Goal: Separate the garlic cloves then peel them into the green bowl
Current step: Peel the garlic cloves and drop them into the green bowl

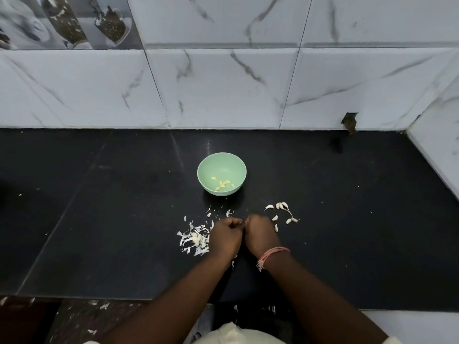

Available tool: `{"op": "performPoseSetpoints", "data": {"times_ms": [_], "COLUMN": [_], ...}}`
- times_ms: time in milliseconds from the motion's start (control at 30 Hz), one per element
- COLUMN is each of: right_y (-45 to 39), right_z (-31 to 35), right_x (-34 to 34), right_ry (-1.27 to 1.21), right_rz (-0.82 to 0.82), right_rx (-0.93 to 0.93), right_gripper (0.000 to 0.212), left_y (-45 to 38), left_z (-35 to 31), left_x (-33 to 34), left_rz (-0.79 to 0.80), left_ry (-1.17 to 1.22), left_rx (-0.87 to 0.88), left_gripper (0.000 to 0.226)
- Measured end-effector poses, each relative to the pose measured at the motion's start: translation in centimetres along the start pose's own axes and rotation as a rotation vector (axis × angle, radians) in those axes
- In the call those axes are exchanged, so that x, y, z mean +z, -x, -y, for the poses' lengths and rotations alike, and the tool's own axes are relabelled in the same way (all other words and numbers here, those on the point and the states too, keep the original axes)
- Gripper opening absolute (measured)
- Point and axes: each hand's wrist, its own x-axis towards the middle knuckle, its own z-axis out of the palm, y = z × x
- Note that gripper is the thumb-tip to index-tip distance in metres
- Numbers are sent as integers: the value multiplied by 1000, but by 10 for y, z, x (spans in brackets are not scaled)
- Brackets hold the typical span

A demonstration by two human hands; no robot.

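Observation:
A green bowl stands on the black counter and holds several peeled yellowish garlic cloves. In front of it my left hand and my right hand meet with curled fingers, fingertips together over something small that stays hidden between them. Several unpeeled white cloves lie scattered just right of my right hand. A heap of white garlic skins lies left of my left hand.
The black counter ends at a marble-tiled wall behind and at the right. A small hole with a dark object sits low in the wall at the back right. Skin scraps dot the floor near the counter's front edge.

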Motion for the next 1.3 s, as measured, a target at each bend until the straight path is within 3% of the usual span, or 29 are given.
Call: {"op": "performPoseSetpoints", "data": {"times_ms": [333, 567, 633, 733, 867, 967, 1133, 1300], "right_y": [2, 1, 1, 0, 7, 12, 19, 29], "right_z": [11, 18, 17, 8, 6, 11, 12, 20], "right_x": [0, -7, -8, -2, 14, 17, 14, 12], "right_ry": [313, 362, 333, 161, -435, -794, -938, -1055], "right_rz": [21, -1, -10, -25, -132, -101, -86, -220], "right_rx": [-118, -138, -143, -92, 94, 226, 199, 175], "right_gripper": [25, 24, 23, 21, 26, 32, 29, 14], "left_y": [7, 1, -2, -6, -7, 0, 11, 16], "left_z": [-3, 0, 4, 6, 14, 12, 8, 6], "left_x": [0, -6, -7, -8, -12, -20, -25, -27], "left_rz": [-65, 10, 41, 66, 36, 21, 53, 63], "left_ry": [-201, -33, 28, 96, 187, 312, 458, 595], "left_rx": [81, 24, 13, -24, -22, -10, -4, -23], "left_gripper": [31, 24, 33, 28, 17, 13, 13, 9]}}
